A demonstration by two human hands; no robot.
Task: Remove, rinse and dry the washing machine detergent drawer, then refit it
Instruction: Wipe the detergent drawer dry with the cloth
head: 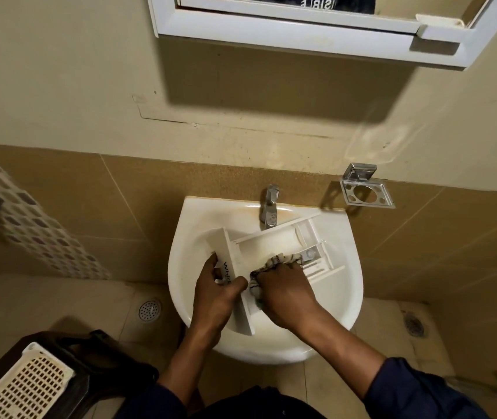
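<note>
Nearest, at lower left, a slatted basket (26, 385) sits on a dark stand, clear of the work.

The drawer (259, 241) lies slantwise across the sink (341, 285), front panel toward the person and far end up near the right of the rim, so it looks propped rather than flat. That is the main risk: a hard push with the cloth (280, 260) could rock it or slide it on the glazed bowl. If the plastic is wet, as seems likely, it could also twist out of the grip. A thin divider could crack under pressure. The small far compartments may stay damp if the cloth only works the near one.

The left hand (214, 293) grips the front panel, fingers curled over its outer face and thumb across the inner side. The right hand (283, 293) is clenched round the striped cloth, pressing it into the near compartment.

Beyond, the tap (269, 210) stands over the drawer; no water shows. A holder (366, 193) hangs on the wall to the right, and a cabinet (301, 31) above.
</note>
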